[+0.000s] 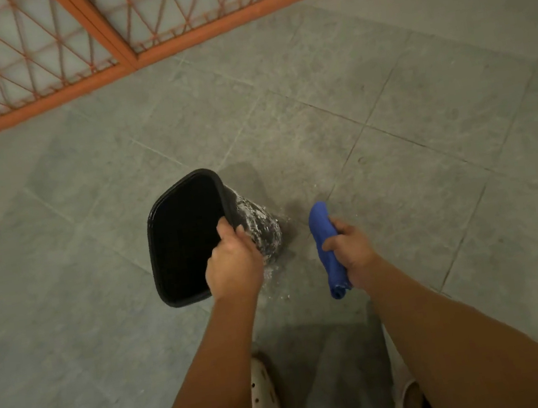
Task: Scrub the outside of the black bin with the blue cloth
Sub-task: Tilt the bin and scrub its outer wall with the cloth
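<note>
- L hand grips the rim of the black bin. The grip straddles the edge, part inside the mouth and part on the outer wall. Prob. held this way so the bin can be tipped and turned w/o letting go.
- Bin is tilted: its mouth opens toward the person, left of the L hand, and its base is down on the floor beyond that hand. The tilt turns one outer wall up and toward the R side, i.e. toward the cloth.
- White suds coat the wall just beyond the L fingers. Judging by the foam alone, that side is already lathered.
- R hand is closed round the blue cloth, which is bunched into a long wad. One end sticks out beyond the fist, the other hangs out nearer the person. The wad prob. serves as a firm scrubbing pad.
- Cloth is apart from the bin, right of the L hand, w/ bare floor btw them. It's not touching the wall.
- Dark wet patch and foam flecks lie on the floor btw the hands. Looks like runoff, so the tiles may be slick.
- Next, as I read it: cloth goes across to the sudsy wall while the L hand steadies or rotates the bin to show the other sides.
- Pale clog sits nearer the person than both hands. Orange grille is far beyond them.
</note>
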Available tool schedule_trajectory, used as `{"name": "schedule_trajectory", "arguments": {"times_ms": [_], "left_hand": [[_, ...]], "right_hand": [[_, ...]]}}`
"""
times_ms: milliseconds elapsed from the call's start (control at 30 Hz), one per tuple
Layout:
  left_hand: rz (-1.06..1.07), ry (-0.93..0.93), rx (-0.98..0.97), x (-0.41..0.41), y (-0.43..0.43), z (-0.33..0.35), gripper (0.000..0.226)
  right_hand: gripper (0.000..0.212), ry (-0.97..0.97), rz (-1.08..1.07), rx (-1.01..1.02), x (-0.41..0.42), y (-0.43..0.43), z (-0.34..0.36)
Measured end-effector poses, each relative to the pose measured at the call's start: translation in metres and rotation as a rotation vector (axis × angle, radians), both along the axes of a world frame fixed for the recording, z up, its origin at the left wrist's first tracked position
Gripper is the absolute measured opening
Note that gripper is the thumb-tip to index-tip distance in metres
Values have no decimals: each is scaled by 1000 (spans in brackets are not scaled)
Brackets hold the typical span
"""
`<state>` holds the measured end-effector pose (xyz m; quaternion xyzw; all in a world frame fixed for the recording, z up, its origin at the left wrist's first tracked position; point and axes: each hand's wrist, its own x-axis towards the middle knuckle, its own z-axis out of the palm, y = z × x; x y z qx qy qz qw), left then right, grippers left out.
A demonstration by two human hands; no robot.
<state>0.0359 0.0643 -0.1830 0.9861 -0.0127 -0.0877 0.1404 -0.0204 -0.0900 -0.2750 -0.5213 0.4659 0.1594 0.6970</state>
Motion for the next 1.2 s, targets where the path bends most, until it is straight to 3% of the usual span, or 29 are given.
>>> {"name": "schedule_trajectory", "arguments": {"times_ms": [233,433,667,867,1100,1200], "left_hand": [[93,28,-131,9,28,8,39],[132,142,-289,15,46,15,52],[78,255,-370,28,53,14,60],[176,113,-424,33,67,5,54],[194,30,-378,42,78,-7,49],[194,24,-371,43,76,-7,48]], "right_hand": [[59,15,180,-246,6,40,-11],[57,-119,355,-415,-8,78,-17],[38,-236,241,-480,2,94,-25],[76,-269,488,-504,13,88,-32],[66,-410,617,-701,10,100,-35],[62,-342,670,-714,19,87,-41]]}}
